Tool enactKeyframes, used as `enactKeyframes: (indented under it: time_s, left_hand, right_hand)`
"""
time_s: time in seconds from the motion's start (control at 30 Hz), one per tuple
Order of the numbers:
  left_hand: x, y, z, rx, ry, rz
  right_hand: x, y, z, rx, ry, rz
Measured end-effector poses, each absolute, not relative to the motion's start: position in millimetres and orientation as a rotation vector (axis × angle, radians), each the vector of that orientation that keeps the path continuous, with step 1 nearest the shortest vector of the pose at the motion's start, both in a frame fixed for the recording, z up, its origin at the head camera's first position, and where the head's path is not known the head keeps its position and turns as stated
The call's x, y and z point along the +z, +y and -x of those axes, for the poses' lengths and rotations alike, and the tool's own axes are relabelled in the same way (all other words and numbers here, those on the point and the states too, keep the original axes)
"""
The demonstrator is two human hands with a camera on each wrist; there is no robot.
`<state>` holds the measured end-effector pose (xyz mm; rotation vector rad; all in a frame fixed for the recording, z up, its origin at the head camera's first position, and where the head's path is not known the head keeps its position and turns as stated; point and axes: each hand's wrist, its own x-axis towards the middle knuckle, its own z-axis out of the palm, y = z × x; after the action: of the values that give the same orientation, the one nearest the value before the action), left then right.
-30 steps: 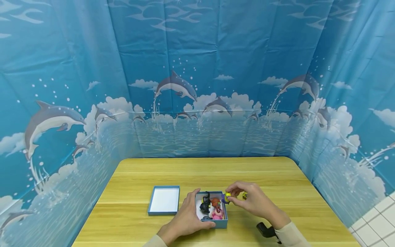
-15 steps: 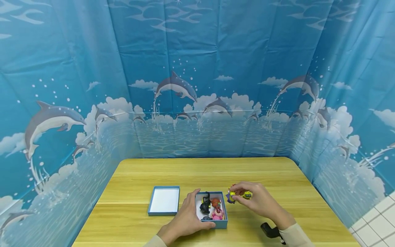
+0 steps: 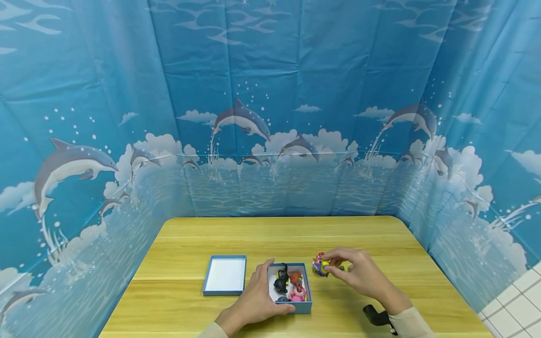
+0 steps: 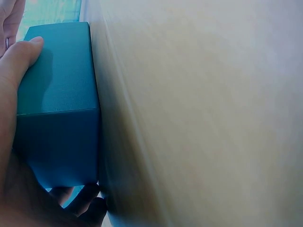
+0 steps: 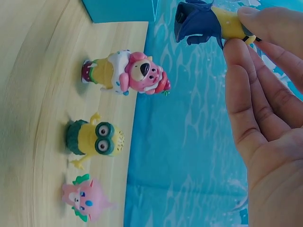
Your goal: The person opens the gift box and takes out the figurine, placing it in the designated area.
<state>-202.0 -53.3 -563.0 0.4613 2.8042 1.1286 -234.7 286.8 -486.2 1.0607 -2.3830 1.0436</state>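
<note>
My left hand point(image 3: 258, 295) grips the small blue box point(image 3: 302, 307) by its left side, thumb at the near wall and fingers at the far end. Inside lie a black figurine point(image 3: 280, 284), an orange-brown figurine point(image 3: 295, 277), a pink figurine point(image 3: 297, 294) and part of a grey-blue one point(image 3: 282, 299). Right of the box, my right hand point(image 3: 359, 272) pinches a yellow and dark-blue toy figurine point(image 5: 227, 23) between thumb and fingers, above the table. In the right wrist view, a pink bear figurine point(image 5: 139, 73), a goggled minion figurine point(image 5: 97, 137) and a pink-and-green figurine point(image 5: 87, 197) stand below it.
The box's shallow lid point(image 3: 225, 294) lies white inside up on the wooden table point(image 3: 186, 244), left of my left hand. A black curved object point(image 3: 376, 315) shows by my right wrist. A dolphin-print curtain point(image 3: 270, 188) surrounds the table.
My right hand has drawn to the right, away from the box, still pinching the yellow and dark-blue figurine. More of the pink bear now shows behind it. My left hand and the box stay put.
</note>
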Motion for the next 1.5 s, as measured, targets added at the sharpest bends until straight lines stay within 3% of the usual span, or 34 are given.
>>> enactKeyframes:
  time_s: [1.5]
  left_hand:
    - [-560.8, -53.9, 201.5, 1.142, 2.8, -0.474]
  right_hand:
    - [-506.4, 342.6, 246.6, 0.839, -2.404, -0.764]
